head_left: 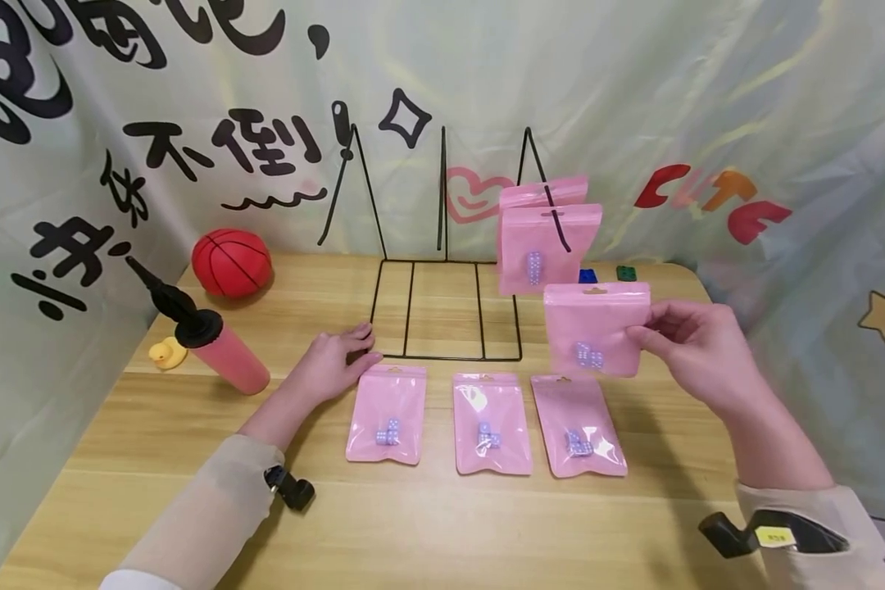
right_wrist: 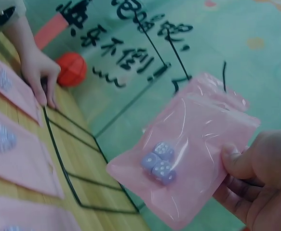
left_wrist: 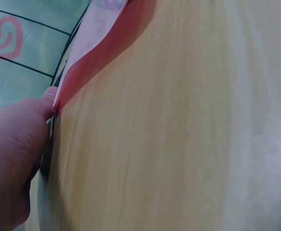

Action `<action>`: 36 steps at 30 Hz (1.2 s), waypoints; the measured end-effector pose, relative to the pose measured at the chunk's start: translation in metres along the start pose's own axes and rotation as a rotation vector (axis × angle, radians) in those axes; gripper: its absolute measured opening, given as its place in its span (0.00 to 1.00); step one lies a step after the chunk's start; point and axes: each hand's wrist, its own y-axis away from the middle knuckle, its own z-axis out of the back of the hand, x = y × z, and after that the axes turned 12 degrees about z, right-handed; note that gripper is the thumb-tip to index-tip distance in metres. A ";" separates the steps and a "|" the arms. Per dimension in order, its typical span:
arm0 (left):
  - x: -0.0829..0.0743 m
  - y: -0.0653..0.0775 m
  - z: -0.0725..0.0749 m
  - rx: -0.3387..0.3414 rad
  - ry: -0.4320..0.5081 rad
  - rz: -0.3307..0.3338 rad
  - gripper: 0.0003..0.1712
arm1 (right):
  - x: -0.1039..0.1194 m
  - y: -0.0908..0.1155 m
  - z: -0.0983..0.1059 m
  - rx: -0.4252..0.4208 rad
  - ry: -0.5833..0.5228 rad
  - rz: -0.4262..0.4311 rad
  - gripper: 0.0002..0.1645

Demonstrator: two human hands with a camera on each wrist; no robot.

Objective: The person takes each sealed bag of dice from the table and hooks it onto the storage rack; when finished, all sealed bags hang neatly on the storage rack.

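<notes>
The right hand [head_left: 696,352] pinches a pink bag [head_left: 597,324] nearer than two hung bags [head_left: 516,246], the left hand [head_left: 328,365] grips the black rack [head_left: 450,358] at its near left corner, between a pump [head_left: 229,360] and three flat bags [head_left: 490,455].

The head view is bright and mostly clear. The right arm [head_left: 770,434] drops a soft shadow on the table [head_left: 428,533], and the middle pink bag [head_left: 512,456] has a shiny white spot. Both wrist views look dimmer and blurry. White shiny lines cross the held bag [right_wrist: 198,127].
</notes>
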 end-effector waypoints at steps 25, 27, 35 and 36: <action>-0.001 0.001 0.000 -0.003 0.009 0.010 0.28 | 0.060 -0.036 -0.064 -0.054 -0.343 0.194 0.04; -0.001 0.001 0.000 -0.001 0.010 0.010 0.28 | 0.063 -0.039 -0.069 -0.060 -0.369 0.209 0.06; -0.001 0.001 0.001 0.002 0.008 0.013 0.28 | 0.079 -0.049 -0.088 -0.048 -0.452 0.239 0.05; -0.001 0.000 0.001 0.001 0.008 0.010 0.28 | 0.081 -0.050 -0.090 -0.046 -0.460 0.238 0.04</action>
